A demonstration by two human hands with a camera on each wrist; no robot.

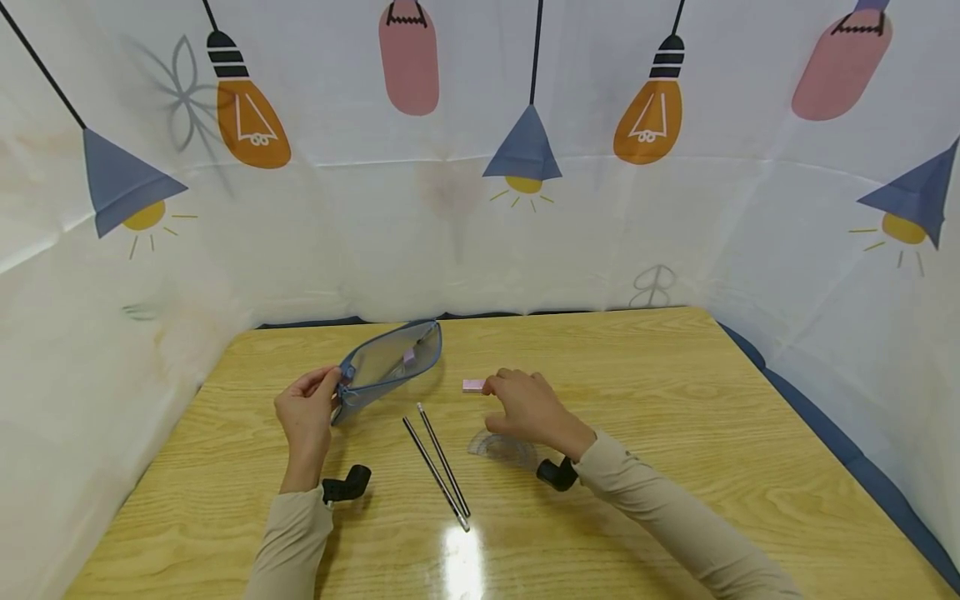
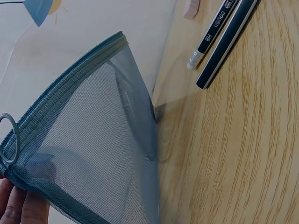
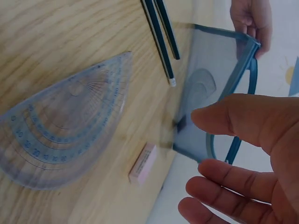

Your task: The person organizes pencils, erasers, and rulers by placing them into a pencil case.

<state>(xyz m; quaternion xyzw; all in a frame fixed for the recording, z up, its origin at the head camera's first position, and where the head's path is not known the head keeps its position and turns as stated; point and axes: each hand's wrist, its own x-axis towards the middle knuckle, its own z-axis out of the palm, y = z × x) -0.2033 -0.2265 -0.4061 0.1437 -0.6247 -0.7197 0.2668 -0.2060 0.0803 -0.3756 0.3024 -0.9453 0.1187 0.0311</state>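
Note:
My left hand pinches one corner of a blue-grey mesh zip pouch and holds it up with its mouth spread wide. A grey ring hangs by that corner in the left wrist view. Inside the pouch a small purplish item shows. My right hand hovers with thumb and fingers apart and nothing between them. Just left of its fingers lies a pink eraser on the table. A clear half-round protractor lies partly beneath this hand in the head view.
Two dark pencils lie side by side on the wooden table, between the hands. One shows a white eraser tip in the left wrist view. Dark camera mounts sit at both wrists. A printed white curtain closes off the back and sides.

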